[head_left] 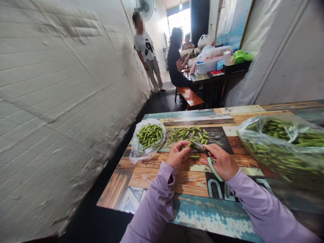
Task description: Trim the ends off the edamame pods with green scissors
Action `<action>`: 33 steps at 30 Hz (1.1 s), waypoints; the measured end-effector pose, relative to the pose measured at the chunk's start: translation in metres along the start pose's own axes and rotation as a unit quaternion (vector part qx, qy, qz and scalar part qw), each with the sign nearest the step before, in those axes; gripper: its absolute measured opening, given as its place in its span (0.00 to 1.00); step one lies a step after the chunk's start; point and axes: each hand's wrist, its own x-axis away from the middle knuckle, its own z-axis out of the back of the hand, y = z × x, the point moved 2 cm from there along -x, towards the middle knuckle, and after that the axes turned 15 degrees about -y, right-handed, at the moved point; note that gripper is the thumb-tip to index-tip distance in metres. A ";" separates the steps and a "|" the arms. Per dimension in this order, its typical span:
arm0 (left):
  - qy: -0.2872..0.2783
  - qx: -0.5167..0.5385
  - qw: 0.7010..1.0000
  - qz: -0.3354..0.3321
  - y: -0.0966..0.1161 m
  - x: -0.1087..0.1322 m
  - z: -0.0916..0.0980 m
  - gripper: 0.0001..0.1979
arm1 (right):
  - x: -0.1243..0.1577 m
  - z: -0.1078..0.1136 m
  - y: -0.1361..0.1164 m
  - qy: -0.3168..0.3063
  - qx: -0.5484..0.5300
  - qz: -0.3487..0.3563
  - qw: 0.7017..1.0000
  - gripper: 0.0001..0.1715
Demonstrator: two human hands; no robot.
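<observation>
My right hand (222,161) grips a pair of scissors (214,168) with pale green handles, blades pointing left toward my other hand. Pinched between the fingers of my left hand (178,153) is a green soybean pod (189,144), partly hidden by the fingertips, right beside the blade tips. Beyond both hands, loose pods (199,135) and small trimmed bits (174,135) are spread on the table. One single pod (194,157) lies just below the blades. To the left stands a clear plastic bag (136,156) filled with pods.
A large clear bag of pods (278,158) takes up the right side of the patterned table (167,179). Along the left runs a white wall (63,101). Farther off are a wooden bench (189,96), a seated person (177,60), a standing person (146,50) and a cluttered table (205,78).
</observation>
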 end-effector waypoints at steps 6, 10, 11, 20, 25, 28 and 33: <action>-0.025 -0.043 0.999 -0.020 0.001 0.001 -0.004 0.18 | 0.000 -0.005 -0.003 -0.029 -0.006 0.012 1.000 0.27; -0.037 -0.073 0.996 -0.044 0.001 0.002 -0.009 0.17 | -0.001 -0.006 -0.005 -0.030 -0.008 0.034 0.999 0.29; -0.042 -0.081 0.995 -0.047 0.001 0.002 -0.010 0.16 | -0.001 -0.006 -0.006 -0.032 -0.007 0.037 0.999 0.29; -0.066 -0.107 0.990 -0.066 0.004 0.002 -0.012 0.15 | -0.001 -0.002 -0.008 -0.037 0.011 0.039 0.998 0.27; -0.062 -0.119 0.988 -0.072 0.006 0.002 -0.012 0.16 | 0.000 0.000 -0.009 -0.055 0.016 0.032 0.998 0.26; -0.056 -0.137 0.986 -0.075 0.010 0.001 -0.011 0.15 | 0.000 0.001 -0.007 -0.061 0.025 0.027 0.997 0.25; 0.008 -0.157 0.984 -0.086 0.013 0.001 -0.007 0.14 | -0.001 0.001 -0.003 -0.035 0.027 0.026 0.999 0.24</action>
